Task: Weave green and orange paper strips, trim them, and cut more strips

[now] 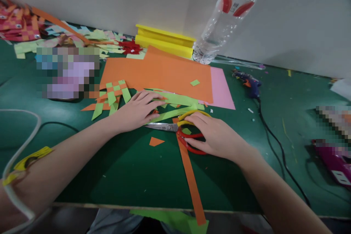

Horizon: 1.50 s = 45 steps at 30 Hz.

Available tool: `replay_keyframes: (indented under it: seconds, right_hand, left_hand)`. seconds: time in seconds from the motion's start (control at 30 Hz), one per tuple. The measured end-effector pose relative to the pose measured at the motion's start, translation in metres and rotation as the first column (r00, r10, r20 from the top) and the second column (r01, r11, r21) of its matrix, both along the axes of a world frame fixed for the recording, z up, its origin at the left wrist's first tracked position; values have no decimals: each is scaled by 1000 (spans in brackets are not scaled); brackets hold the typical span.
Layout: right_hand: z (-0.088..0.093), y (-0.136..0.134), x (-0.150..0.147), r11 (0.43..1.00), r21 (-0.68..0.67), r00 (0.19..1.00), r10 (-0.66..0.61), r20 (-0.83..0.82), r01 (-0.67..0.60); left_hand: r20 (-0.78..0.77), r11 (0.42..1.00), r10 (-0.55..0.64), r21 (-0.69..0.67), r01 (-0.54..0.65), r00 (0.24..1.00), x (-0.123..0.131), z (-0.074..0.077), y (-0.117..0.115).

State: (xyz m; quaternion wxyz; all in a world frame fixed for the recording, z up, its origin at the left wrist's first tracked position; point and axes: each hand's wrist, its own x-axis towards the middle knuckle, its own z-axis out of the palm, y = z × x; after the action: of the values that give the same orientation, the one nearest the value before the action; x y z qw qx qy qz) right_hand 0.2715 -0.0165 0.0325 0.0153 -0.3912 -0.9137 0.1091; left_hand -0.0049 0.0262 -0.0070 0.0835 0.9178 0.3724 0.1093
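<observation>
Scissors [164, 127] with one yellow and one red handle lie at the middle of the green table [123, 175]. My right hand [211, 133] is closed on their handles. The blades point left, toward my left hand [141, 111], whose fingers are spread over green paper strips [181, 99]. Whether its fingertips pinch a strip is hard to tell. An orange strip [189, 175] runs from beneath the scissors past the front edge of the table. A small orange scrap [156, 141] sits below the blades. Woven orange and green strips [111, 95] lie left of my left hand.
Behind my hands are orange sheets [126, 71], a pink sheet [223, 89] and a yellow roll [164, 44]. A plastic bottle [219, 22] leans at the wall. A glue gun [249, 84] with its cord is right. Paper scraps [95, 38] and a blurred-out object [71, 76] are left.
</observation>
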Motion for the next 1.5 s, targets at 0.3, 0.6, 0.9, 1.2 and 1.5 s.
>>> replay_keyframes:
  seconds: [0.3, 0.6, 0.9, 1.2, 1.5]
  right_hand:
    - [0, 0, 0, 999, 20, 999, 43, 33, -44]
    - [-1, -1, -5, 1000, 8, 999, 30, 16, -30]
    - [1, -2, -7, 997, 51, 995, 62, 77, -66]
    - [0, -2, -6, 996, 55, 995, 63, 71, -67]
    - [0, -2, -7, 995, 58, 992, 81, 100, -87]
  left_hand:
    - [-60, 999, 1, 51, 2, 998, 1, -1, 0]
    - [-41, 999, -4, 36, 5, 999, 0, -1, 1]
    - [-58, 999, -5, 45, 8, 998, 0, -1, 1]
    - [-36, 999, -3, 47, 5, 999, 0, -3, 1]
    - [-48, 998, -8, 68, 11, 999, -1, -4, 1]
